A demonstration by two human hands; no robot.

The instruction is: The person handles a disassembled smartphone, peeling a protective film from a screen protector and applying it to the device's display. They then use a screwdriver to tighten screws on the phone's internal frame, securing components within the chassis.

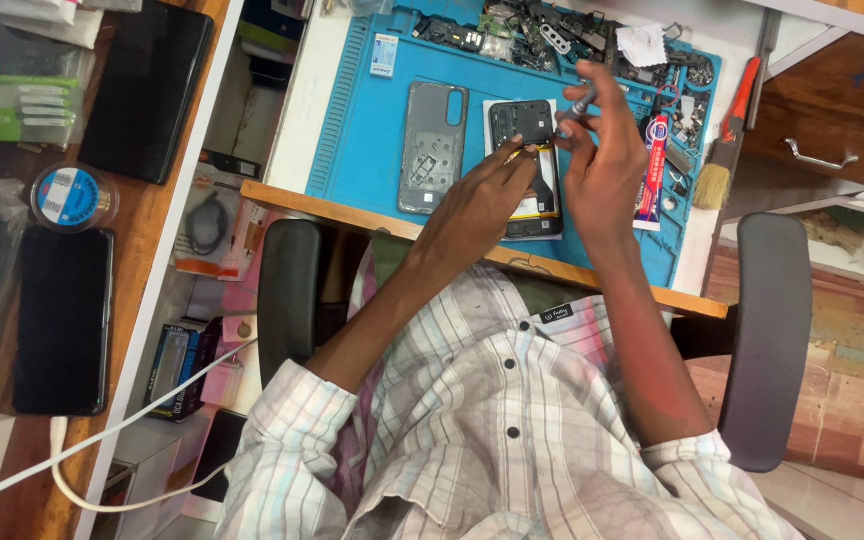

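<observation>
An opened black phone (pixel 524 125) with its back removed lies on a blue work mat (pixel 372 130). My left hand (pixel 482 200) rests on the phone, fingertips pressing near its middle left edge. Above the phone's upper right corner, my right hand (pixel 602 165) grips a thin grey screwdriver (pixel 577 103), tip pointing down at the phone. A grey phone back cover (pixel 432 145) lies flat just left of the phone.
Small phone parts and screws (pixel 542 35) crowd the mat's far edge. A red-and-white glue tube (pixel 652 170) and a brush (pixel 722 150) lie at right. Dark phones (pixel 62 320) and a round blue-labelled container (pixel 70 197) sit on the wooden surface at left. Chair armrests (pixel 767 340) flank me.
</observation>
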